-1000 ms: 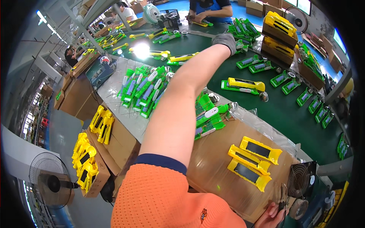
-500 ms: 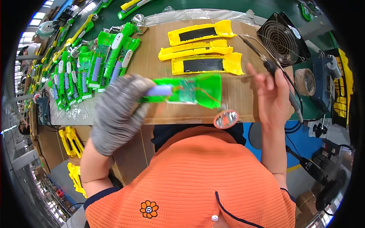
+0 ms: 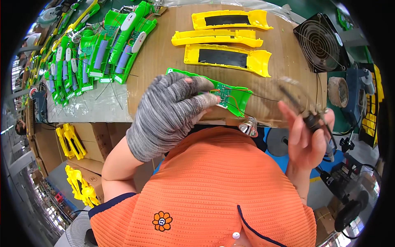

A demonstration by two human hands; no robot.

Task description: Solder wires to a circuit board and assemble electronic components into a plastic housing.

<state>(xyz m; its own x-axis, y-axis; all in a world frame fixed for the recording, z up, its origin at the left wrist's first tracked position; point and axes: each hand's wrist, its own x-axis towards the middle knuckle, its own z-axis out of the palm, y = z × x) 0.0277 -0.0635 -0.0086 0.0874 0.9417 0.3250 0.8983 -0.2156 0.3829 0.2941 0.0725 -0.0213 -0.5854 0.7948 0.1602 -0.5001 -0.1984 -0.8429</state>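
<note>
Green plastic housing (image 3: 230, 96), an open half-shell with a small circuit board and thin red and black wires seen inside it, is held at its left end by the left hand (image 3: 168, 113), which is covered by a grey knitted glove with the fingertips left bare. The fingers are closed around the shell, and it is kept just above the front edge of the cardboard-covered bench (image 3: 164, 53), close to the orange shirt. A dark pen-like tool (image 3: 306, 113), blurred in the picture, is gripped in the bare right hand (image 3: 306, 138), raised to the right of the shell and apart from it; a thin wire is seen running from the shell toward that side. Three yellow shell halves (image 3: 228, 39) are laid side by side farther back on the cardboard. A row of green assembled shells (image 3: 103, 53) is spread over the plastic sheet at the left. A small black fan (image 3: 321, 43) is stood at the right rear corner, with a tape roll (image 3: 338, 91) beside it.
</note>
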